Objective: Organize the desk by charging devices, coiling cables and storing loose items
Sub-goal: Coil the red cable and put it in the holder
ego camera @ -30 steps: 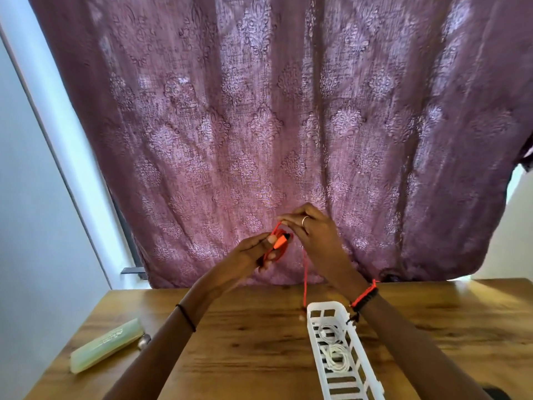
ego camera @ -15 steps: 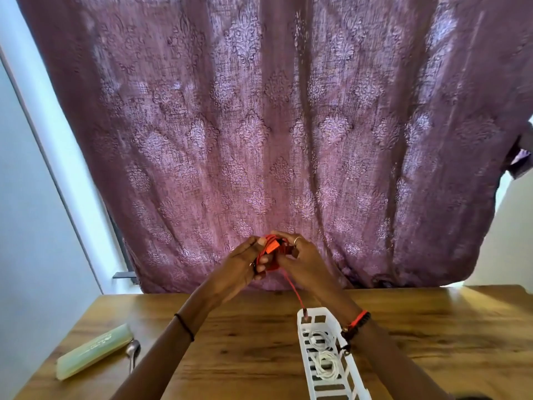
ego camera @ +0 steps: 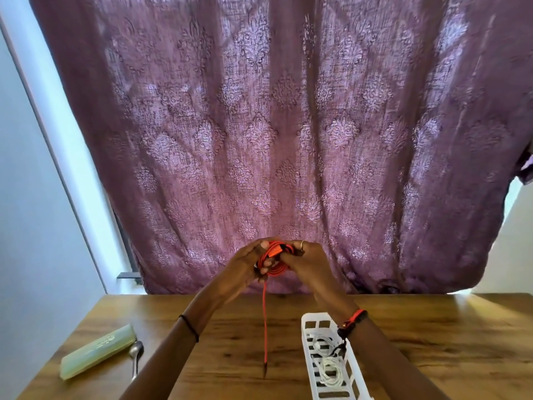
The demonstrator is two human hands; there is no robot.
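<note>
Our left grip [ego camera: 245, 265] and right grip [ego camera: 307, 259] both curl round the orange cable [ego camera: 274, 256], holding its coil between them, raised above and beyond the far end of the white basket [ego camera: 310, 320]. The cable's loose end hangs straight down, plug tip left of the basket, near the worktop [ego camera: 432, 342]; whether it touches we cannot tell. White cables [ego camera: 328, 368] lie coiled inside the basket. Well left of it lie a pale green case [ego camera: 98, 352] and a spoon [ego camera: 135, 349]. A purple curtain [ego camera: 288, 140] hangs behind.
</note>
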